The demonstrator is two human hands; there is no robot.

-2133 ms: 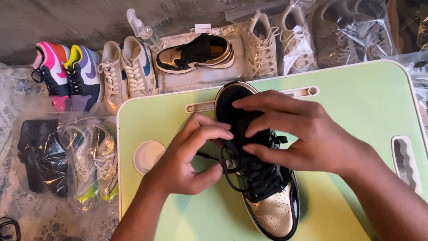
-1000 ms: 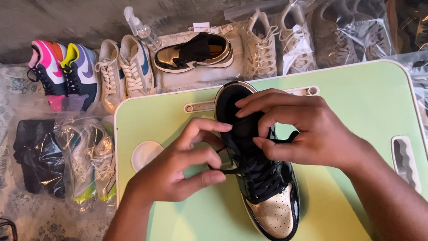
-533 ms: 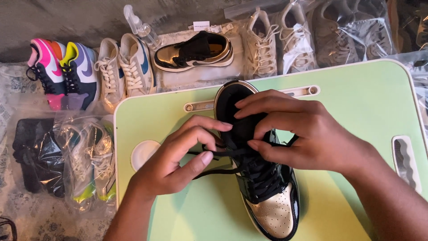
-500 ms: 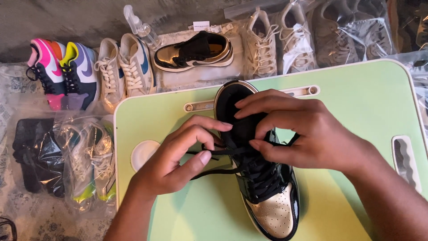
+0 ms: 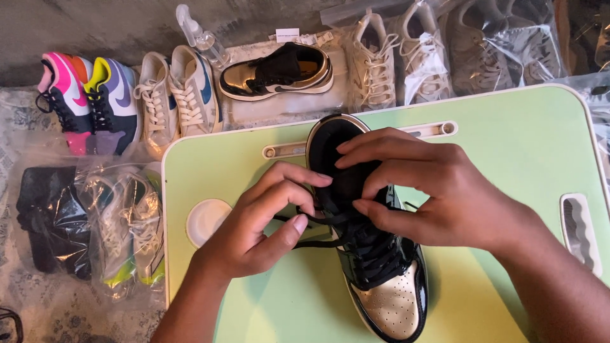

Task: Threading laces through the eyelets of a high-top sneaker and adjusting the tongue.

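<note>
Head view looks down on a black and gold sneaker [image 5: 375, 267] standing on a pale green lap table [image 5: 508, 152], toe toward the person. Left hand [image 5: 254, 228] pinches a black lace [image 5: 318, 219] between thumb and forefinger just left of the tongue. Right hand [image 5: 438, 190] curls over the shoe's collar, thumb and fingers closed on the lace's other side; its palm hides the eyelets and any knot beneath. Beyond the hands lies the matching sneaker [image 5: 276, 71]. Farther left, bagged shoes [image 5: 121, 222] blur behind plastic.
</note>
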